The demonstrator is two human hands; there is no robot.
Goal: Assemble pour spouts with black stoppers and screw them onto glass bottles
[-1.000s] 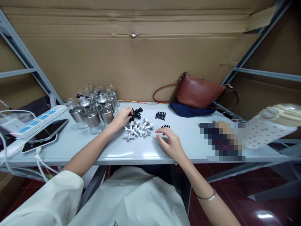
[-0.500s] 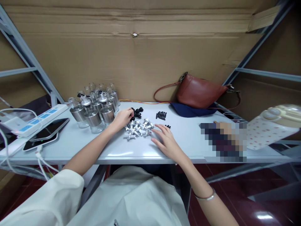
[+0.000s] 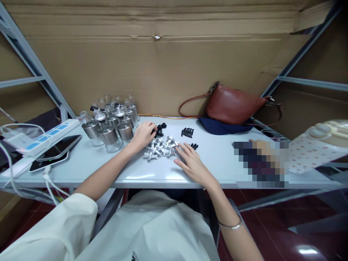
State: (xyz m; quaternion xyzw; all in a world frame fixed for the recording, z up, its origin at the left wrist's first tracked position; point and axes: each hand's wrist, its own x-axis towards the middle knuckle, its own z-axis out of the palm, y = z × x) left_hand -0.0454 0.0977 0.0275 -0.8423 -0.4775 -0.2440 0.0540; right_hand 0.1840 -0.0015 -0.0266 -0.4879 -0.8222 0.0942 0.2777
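Loose pale top (image 3: 157, 228), wide short sleeve (image 3: 73, 217), slim silver bangle (image 3: 231, 227), small dark mark (image 3: 134, 256)

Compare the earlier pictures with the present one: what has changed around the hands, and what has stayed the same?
The right hand has moved slightly left, its fingertips now at the right edge of the silver parts; no grasp is visible. The left hand stays at the black parts. The bottles and brown bag stay put.

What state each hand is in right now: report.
Left hand: fingers curled at the black parts; grip cannot be told.
Right hand: open, beside the silver pieces.
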